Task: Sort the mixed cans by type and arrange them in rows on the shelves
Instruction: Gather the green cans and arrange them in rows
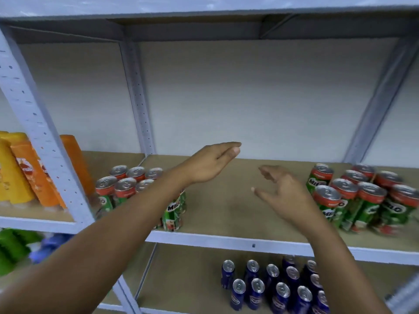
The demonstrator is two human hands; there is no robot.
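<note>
Both forearms reach over the middle shelf [226, 214]; I see my left hand [210, 164] flat, fingers straight, and my right hand [281, 191] spread loosely, neither holding anything. Milo cans cluster left [127, 189] and right [362, 198]; blue cans [272, 286] stand in rows on the shelf below.
</note>
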